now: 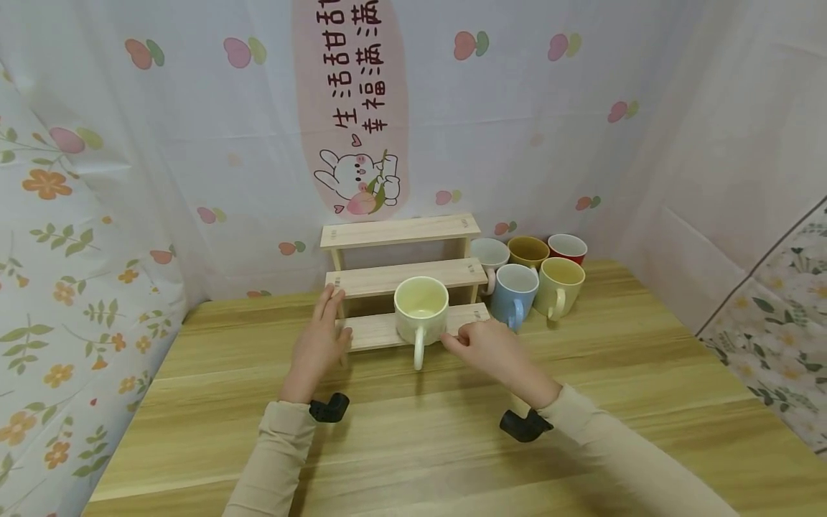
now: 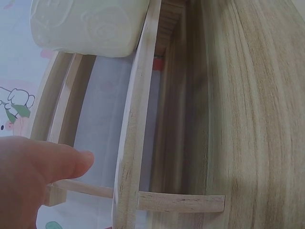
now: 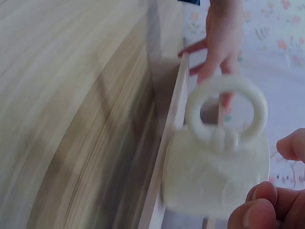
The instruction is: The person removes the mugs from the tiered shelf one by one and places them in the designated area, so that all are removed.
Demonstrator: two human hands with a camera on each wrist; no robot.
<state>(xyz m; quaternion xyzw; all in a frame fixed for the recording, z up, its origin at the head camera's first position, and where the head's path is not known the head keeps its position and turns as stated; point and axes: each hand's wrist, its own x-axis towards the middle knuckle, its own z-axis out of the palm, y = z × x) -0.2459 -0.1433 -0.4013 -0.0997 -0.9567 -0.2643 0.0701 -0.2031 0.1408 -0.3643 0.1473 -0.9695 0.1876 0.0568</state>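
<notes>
A pale yellow-green mug point(image 1: 421, 310) stands upright on the lowest tier point(image 1: 371, 332) of a three-tier wooden shelf, its handle toward me. My right hand point(image 1: 494, 352) is close by the mug's right side with loosely bent fingers. In the right wrist view the thumb and fingers point(image 3: 261, 210) are apart, with nothing held between them; whether a fingertip touches the mug point(image 3: 217, 174) I cannot tell. At the shelf's left end is my left hand point(image 1: 316, 352), fingers extended and holding nothing. The left wrist view shows its thumb point(image 2: 66, 162) near the shelf's end.
Right of the shelf stand a blue mug point(image 1: 515, 291), a yellow mug point(image 1: 561, 287), a pale mug point(image 1: 489, 255), a mustard mug point(image 1: 528, 251) and a red mug with a white inside point(image 1: 568, 248). Printed cloth point(image 1: 517, 143) hangs behind the wooden table point(image 1: 413, 445).
</notes>
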